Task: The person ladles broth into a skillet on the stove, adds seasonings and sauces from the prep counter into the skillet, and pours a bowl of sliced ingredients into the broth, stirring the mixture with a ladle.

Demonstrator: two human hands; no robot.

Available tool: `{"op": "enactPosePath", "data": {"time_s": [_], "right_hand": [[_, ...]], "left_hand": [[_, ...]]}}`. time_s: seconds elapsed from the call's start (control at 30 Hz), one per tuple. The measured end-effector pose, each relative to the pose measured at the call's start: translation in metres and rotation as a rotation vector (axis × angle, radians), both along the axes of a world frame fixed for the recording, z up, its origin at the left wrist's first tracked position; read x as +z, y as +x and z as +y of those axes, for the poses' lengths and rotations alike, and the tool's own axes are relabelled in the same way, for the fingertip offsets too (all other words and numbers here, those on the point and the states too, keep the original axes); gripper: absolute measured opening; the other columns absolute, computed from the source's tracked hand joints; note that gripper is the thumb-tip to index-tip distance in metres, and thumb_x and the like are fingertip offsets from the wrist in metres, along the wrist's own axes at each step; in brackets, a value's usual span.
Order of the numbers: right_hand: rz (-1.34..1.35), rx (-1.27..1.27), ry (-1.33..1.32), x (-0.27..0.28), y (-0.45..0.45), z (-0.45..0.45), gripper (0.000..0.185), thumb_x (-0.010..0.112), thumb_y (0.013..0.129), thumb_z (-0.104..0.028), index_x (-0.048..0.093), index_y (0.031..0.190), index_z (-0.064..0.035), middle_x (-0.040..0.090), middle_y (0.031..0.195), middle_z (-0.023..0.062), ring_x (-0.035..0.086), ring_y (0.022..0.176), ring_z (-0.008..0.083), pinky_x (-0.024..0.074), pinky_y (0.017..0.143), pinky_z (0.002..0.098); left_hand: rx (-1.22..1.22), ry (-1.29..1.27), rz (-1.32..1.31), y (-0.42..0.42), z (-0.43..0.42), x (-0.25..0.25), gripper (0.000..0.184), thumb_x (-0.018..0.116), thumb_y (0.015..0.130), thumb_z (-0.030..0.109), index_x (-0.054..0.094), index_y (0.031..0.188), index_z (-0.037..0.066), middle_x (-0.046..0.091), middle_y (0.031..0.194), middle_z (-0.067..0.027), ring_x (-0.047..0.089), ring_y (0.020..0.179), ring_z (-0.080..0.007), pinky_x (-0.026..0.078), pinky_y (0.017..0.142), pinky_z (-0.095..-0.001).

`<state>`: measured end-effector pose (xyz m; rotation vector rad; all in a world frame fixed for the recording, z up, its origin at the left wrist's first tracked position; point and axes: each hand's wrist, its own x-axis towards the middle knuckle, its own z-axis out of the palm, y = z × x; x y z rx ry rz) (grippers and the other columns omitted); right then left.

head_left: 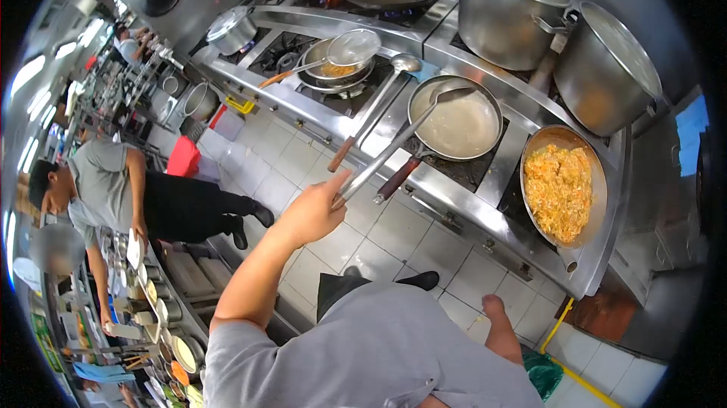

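Note:
My left hand [309, 213] is closed around the end of a long metal ladle [390, 152]. The ladle's head rests in a frying pan [496, 116] of creamy pale liquid [458, 129] on the stove. That pan's dark red handle [397, 179] points towards me, below the ladle shaft. Down by my side on the right is my right hand [494, 305], apart from the stove; its fingers cannot be made out. A second ladle [371, 116] with a wooden grip lies across the stove, left of the pan.
On the right stands a pan of orange-yellow, rice-like food [559, 192]. Two big stockpots [507, 18] are behind. Further left, a strainer [354, 48] lies over another pan [337, 84]. A co-worker [113, 181] stands at a counter with several containers. White tiles [371, 256] cover the floor.

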<state>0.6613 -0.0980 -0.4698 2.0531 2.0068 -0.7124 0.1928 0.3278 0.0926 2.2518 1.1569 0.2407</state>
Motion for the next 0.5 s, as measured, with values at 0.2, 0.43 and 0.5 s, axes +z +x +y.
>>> {"op": "enactPosePath", "data": {"time_s": [0.2,0.43,0.5], "right_hand": [[0.168,-0.438,0.043,0.038,-0.022,0.083,0.037,0.054,0.090,-0.036,0.071,0.100,-0.0044,0.069,0.099,0.0221,0.065,0.097,0.0407,0.0519,0.087,0.0496],[0.213,-0.396,-0.256,0.097,-0.169,0.124,0.041,0.055,0.090,-0.039,0.073,0.109,-0.0083,0.071,0.111,0.0175,0.066,0.105,0.0371,0.0515,0.093,0.0453],[0.182,-0.356,-0.326,0.105,-0.214,0.122,0.041,0.055,0.091,-0.041,0.073,0.110,-0.0095,0.071,0.112,0.0166,0.066,0.105,0.0366,0.0515,0.093,0.0449]], "left_hand": [[0.436,0.090,0.120,-0.102,-0.057,-0.111,0.037,0.067,0.094,0.024,0.057,0.121,0.000,0.069,0.089,-0.0221,0.066,0.087,-0.0435,0.053,0.075,-0.0508],[0.761,-0.214,0.187,-0.246,-0.219,-0.246,0.035,0.066,0.093,0.033,0.056,0.093,-0.001,0.065,0.077,-0.0264,0.064,0.080,-0.0495,0.050,0.072,-0.0553],[0.735,-0.389,0.274,-0.294,-0.264,-0.294,0.041,0.069,0.089,0.035,0.058,0.096,-0.004,0.067,0.084,-0.0292,0.066,0.089,-0.0473,0.051,0.079,-0.0542]]}}
